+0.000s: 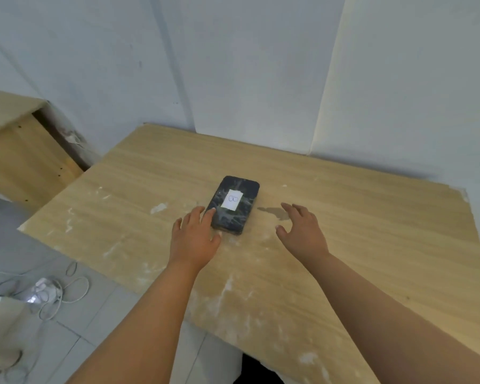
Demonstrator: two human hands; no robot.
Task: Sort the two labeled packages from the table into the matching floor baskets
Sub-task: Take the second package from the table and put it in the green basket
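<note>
Package (234, 205): 1 at frame centre, labelled B.
Left hand (196, 235): open, fingertips touching it.
Right hand (302, 230): open, apart.
Risk: slick wrap slipping from a 1-sided grip.

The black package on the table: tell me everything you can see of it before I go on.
The black package is a flat, rounded-corner rectangle wrapped in what looks like shiny, crinkled dark plastic. A small white label sits on its top face with a handwritten mark that looks like a B. It lies flat near the middle of the wooden table, long side running away from the camera. The left hand has fingertips on its near left edge; the right hand hovers open beside it, apart.
</note>
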